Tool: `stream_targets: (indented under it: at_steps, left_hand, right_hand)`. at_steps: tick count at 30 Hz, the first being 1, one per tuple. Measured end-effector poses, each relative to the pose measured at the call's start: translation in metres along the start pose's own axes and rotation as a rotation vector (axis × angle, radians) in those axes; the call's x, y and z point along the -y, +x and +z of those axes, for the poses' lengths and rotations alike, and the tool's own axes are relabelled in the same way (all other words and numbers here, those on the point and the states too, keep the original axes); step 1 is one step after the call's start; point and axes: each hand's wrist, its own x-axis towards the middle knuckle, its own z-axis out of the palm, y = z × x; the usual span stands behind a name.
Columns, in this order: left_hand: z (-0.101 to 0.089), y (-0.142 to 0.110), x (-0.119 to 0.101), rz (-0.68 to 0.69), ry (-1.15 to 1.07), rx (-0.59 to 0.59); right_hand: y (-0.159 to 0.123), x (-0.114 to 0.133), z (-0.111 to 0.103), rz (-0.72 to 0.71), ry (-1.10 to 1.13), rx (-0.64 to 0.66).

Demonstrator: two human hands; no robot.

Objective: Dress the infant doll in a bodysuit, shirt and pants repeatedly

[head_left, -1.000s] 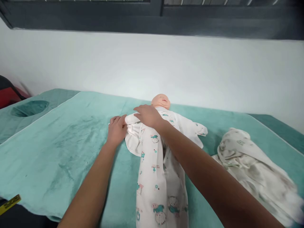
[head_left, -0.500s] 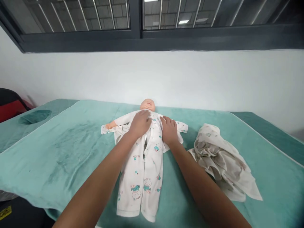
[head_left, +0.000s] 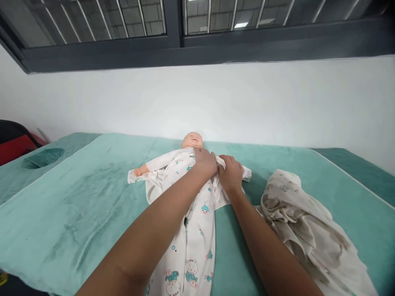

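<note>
A baby doll (head_left: 191, 140) lies face up on a teal towel (head_left: 77, 197), dressed in a white printed onesie (head_left: 191, 230). Both my hands rest on the doll's chest and far shoulder. My left hand (head_left: 204, 162) has its fingers curled on the onesie's fabric near the neck. Right beside it, my right hand (head_left: 231, 174) pinches a bunch of the same fabric at the doll's shoulder. One bare doll arm (head_left: 140, 171) sticks out of the left sleeve.
A crumpled cream printed cloth (head_left: 308, 230) lies on the towel to the right of the doll. A white wall and a barred window (head_left: 173, 24) stand behind. A red and black object (head_left: 12, 144) sits at the far left.
My hands have come together on the doll's upper chest; the left hand slid right toward the neck and the right hand bunched the fabric. The view shifted slightly left and closer.
</note>
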Motion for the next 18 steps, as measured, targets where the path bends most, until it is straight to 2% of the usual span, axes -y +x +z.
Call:
stream_targets:
  at_steps: [7, 13, 18]
  left_hand:
    - [-0.003, -0.015, 0.033, -0.002, 0.045, 0.023]
    - [0.01, -0.006, 0.029, 0.098, 0.047, -0.006]
    - [0.014, 0.011, 0.028, 0.178, 0.012, 0.052]
  right_hand:
    - [0.001, -0.004, 0.004, 0.092, 0.192, -0.068]
    - [0.001, -0.002, 0.003, 0.217, 0.211, 0.009]
    - [0.003, -0.003, 0.002, 0.245, 0.188, 0.063]
